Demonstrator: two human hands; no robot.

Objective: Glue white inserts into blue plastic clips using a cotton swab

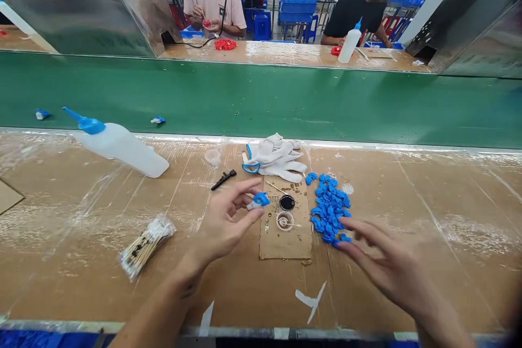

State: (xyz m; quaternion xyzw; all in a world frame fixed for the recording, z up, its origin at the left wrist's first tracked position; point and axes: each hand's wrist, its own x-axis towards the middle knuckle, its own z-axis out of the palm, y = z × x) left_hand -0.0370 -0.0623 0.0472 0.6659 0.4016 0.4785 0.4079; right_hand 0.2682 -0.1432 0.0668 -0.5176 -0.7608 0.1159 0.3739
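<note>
My left hand (228,215) pinches a small blue and white plastic piece (259,200) between thumb and fingers. It hovers beside a cardboard sheet (285,247), which bears a small cup of dark liquid (287,203) and a clear cup (284,221) with a swab in it. A heap of small blue pieces (329,204) lies right of the cardboard. At its near edge is my right hand (383,258), thumb and index finger apart around loose blue pieces; whether they touch one I cannot make out.
White gloves (277,157), a black pen-like tool (224,179), a squeeze bottle (122,147) on its side and a bag of cotton swabs (147,244) lie on the bench. Beyond runs a green belt (261,98) with two blue-white pieces. Two people work across it.
</note>
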